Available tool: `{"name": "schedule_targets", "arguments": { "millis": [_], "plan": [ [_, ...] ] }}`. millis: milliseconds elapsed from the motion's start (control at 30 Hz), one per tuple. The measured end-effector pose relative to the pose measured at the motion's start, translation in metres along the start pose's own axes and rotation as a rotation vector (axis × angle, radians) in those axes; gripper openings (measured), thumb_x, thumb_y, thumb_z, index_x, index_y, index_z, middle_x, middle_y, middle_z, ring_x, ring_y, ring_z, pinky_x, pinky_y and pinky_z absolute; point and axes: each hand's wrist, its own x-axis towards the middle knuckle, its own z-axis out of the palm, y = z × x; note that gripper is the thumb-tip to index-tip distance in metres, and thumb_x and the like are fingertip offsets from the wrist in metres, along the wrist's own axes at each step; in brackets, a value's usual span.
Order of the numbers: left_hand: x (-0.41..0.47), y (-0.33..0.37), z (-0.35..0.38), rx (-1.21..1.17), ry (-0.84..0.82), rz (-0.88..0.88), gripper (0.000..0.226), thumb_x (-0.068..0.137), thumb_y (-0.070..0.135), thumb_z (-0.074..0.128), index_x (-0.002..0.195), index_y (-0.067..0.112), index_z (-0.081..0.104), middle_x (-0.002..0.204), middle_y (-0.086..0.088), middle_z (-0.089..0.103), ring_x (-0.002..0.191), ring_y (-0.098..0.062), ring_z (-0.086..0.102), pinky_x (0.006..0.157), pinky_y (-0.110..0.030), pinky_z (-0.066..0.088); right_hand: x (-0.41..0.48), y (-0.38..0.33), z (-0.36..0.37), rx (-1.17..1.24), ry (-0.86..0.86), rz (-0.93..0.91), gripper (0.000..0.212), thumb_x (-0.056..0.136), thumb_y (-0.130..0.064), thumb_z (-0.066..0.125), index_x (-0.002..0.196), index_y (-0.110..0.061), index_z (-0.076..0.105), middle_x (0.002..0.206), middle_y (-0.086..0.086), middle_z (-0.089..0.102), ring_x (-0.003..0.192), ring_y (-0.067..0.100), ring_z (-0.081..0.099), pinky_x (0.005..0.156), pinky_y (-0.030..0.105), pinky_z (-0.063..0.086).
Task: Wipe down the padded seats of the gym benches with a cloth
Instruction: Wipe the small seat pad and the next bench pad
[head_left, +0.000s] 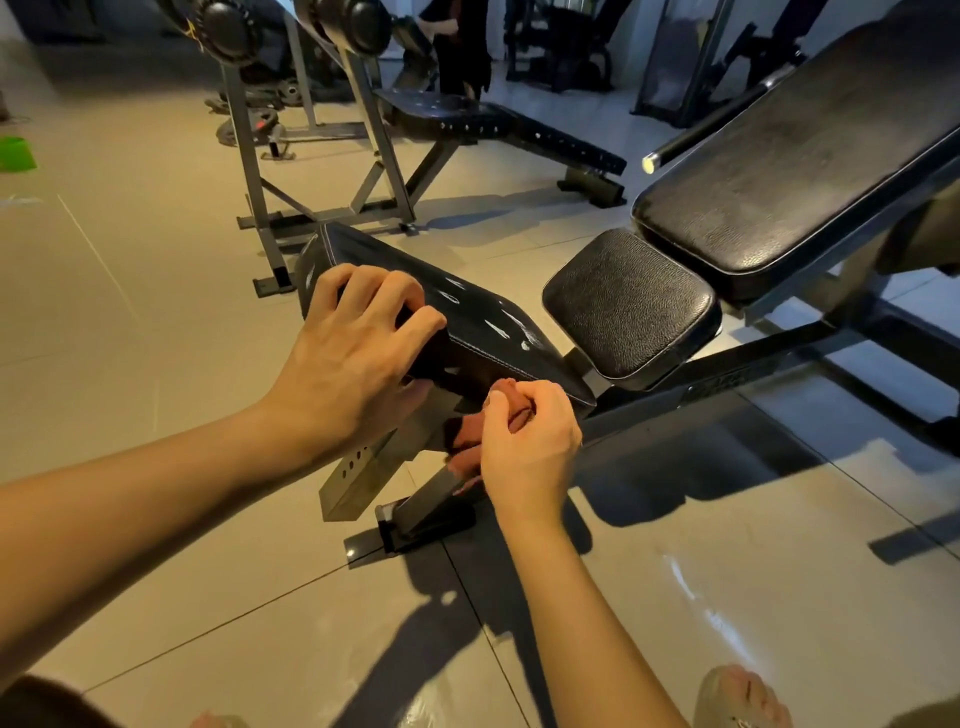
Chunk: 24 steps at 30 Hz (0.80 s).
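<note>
Your left grip (353, 343) clasps the padded seat (483, 317); your right grip (524, 447) holds the cloth (465, 434) at its edge. Sweep the top next

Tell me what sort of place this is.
Most likely a gym: a black padded incline bench, a grey steel rack with round black weight plates at its top, and the black stitched bench pad the left hand grips while the right hand holds a reddish-brown cloth.

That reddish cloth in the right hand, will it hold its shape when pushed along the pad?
Probably floppy: the cloth bunches and folds in the right hand. Likely light, since curled fingers alone carry it. It may drag on the pad, which looks streaky.
</note>
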Motion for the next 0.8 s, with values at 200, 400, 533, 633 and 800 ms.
{"name": "schedule_targets", "arguments": {
  "millis": [200,400,533,633,800],
  "plan": [
    [-0.001,0.0,0.0,-0.006,0.001,0.0,0.063,0.07,0.033,0.088,0.122,0.01,0.06,0.122,-0.021,0.056,0.117,-0.041,0.047,0.1,-0.052,0.033,0.021,0.047,-0.018,-0.02,0.209,0.359,0.014,0.095,-0.019,0.061,0.082,-0.018,0.056,0.089,0.001,0.061,0.089,0.023,0.062,0.069,0.028,0.039],
    [0.0,-0.001,-0.001,0.0,0.0,0.0,0.062,0.071,0.034,0.086,0.122,0.01,0.059,0.122,-0.021,0.055,0.117,-0.041,0.045,0.1,-0.053,0.034,0.003,0.009,-0.002,-0.074,0.025,-0.009,0.011,0.095,-0.026,0.063,0.087,-0.021,0.057,0.091,-0.01,0.054,0.083,0.004,0.052,0.062,0.011,0.037],
    [-0.001,-0.001,0.001,-0.01,-0.004,-0.003,0.065,0.07,0.034,0.088,0.123,0.01,0.06,0.123,-0.021,0.056,0.118,-0.042,0.046,0.1,-0.053,0.034,0.025,0.051,-0.022,-0.045,0.188,0.33,0.011,0.096,-0.022,0.062,0.088,-0.022,0.055,0.093,-0.003,0.058,0.093,0.021,0.062,0.069,0.03,0.048],
    [0.0,-0.001,0.001,-0.011,-0.001,-0.002,0.064,0.07,0.033,0.089,0.122,0.01,0.06,0.122,-0.022,0.056,0.117,-0.041,0.045,0.099,-0.054,0.034,0.017,0.033,-0.014,-0.026,0.161,0.273,0.015,0.096,-0.021,0.061,0.084,-0.025,0.053,0.09,-0.007,0.057,0.089,0.013,0.061,0.066,0.02,0.044],
    [0.001,-0.002,0.001,-0.015,-0.002,-0.002,0.065,0.069,0.035,0.088,0.122,0.011,0.058,0.121,-0.021,0.055,0.116,-0.04,0.043,0.099,-0.053,0.034,0.004,0.013,-0.004,-0.052,0.028,-0.032,0.012,0.095,-0.024,0.064,0.087,-0.027,0.055,0.09,-0.016,0.053,0.086,0.001,0.054,0.066,0.012,0.04]
  ]
}}
